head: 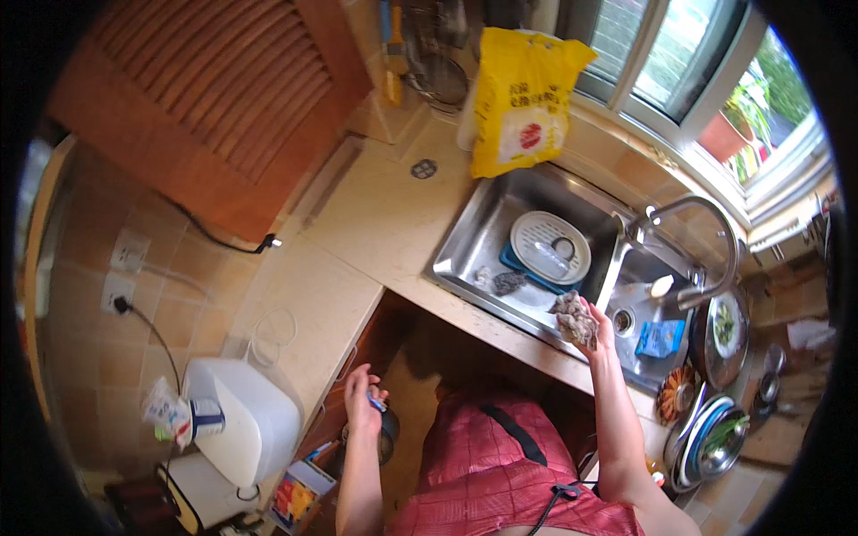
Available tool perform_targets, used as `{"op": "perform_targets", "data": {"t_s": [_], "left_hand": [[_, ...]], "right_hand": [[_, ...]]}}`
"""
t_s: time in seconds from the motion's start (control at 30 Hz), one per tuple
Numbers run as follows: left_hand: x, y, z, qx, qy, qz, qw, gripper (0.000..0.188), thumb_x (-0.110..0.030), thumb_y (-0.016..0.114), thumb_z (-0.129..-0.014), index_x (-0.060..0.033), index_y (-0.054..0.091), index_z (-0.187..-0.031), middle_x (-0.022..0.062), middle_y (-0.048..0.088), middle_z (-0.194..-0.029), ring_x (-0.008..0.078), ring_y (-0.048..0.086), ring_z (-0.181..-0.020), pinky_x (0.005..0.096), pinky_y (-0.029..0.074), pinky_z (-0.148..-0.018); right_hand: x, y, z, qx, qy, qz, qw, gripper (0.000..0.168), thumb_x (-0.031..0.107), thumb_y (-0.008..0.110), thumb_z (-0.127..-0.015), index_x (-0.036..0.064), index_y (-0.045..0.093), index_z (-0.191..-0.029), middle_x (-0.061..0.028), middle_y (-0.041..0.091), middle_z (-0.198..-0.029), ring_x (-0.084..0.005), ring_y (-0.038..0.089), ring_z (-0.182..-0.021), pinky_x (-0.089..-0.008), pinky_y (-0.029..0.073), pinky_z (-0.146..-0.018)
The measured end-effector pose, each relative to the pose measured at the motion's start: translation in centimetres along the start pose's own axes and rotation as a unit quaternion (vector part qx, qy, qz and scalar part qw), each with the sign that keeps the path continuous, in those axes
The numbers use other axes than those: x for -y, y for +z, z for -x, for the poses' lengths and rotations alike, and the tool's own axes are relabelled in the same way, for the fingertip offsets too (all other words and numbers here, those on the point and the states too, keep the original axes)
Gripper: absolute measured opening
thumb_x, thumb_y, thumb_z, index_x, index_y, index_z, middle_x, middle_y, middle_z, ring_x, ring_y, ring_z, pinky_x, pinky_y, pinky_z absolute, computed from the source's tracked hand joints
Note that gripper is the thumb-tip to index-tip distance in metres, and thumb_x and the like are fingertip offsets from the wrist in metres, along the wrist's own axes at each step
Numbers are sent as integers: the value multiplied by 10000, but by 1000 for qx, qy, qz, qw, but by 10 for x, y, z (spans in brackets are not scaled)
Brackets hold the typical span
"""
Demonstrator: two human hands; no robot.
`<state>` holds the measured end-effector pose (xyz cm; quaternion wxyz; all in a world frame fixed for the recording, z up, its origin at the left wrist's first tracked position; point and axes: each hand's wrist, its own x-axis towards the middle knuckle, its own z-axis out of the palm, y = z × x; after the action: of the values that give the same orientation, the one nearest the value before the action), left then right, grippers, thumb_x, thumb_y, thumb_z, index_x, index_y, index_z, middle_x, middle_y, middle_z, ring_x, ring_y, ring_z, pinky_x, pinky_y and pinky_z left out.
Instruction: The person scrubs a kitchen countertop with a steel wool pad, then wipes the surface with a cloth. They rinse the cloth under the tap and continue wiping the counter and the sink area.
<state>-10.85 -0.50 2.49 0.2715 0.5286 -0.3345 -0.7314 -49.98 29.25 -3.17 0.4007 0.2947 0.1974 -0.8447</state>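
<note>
My right hand grips a crumpled grey-brown cloth above the front rim of the steel double sink. Lower left, my left hand is closed around a small blue-and-white item, mostly hidden by the fingers, in front of the counter drawers. Inside the larger basin, a white strainer basket rests on a blue one, with a clear plastic piece in it. A dark scouring pad lies beside them. The smaller basin holds a blue packet and a white object.
A curved faucet arches over the smaller basin. Behind the larger one stands a yellow bag. Stacked bowls and plates and a lidded pan are at right. A white appliance stands on the left counter.
</note>
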Motion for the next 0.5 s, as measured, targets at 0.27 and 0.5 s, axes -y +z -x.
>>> {"op": "perform_targets", "data": {"t_s": [0.27,0.5], "left_hand": [[31,17,51,-18,-72,83,994,197,-155,623,-909,-134,606,-1104,4,587,-836,109,509,-664,315,495,-658],[47,79,51,39,-114,188,975,228,-112,626,-838,-59,643,-1059,36,599,-831,148,525,-668,323,497,-742]], "right_hand": [[18,4,-17,17,77,35,996,388,295,427,-980,52,556,-1253,-174,598,-1261,-381,551,-1189,-569,414,-1039],[48,33,-32,114,137,31,984,488,340,457,-958,30,512,-1331,-196,563,-1320,-372,556,-1185,-491,424,-1045]]}}
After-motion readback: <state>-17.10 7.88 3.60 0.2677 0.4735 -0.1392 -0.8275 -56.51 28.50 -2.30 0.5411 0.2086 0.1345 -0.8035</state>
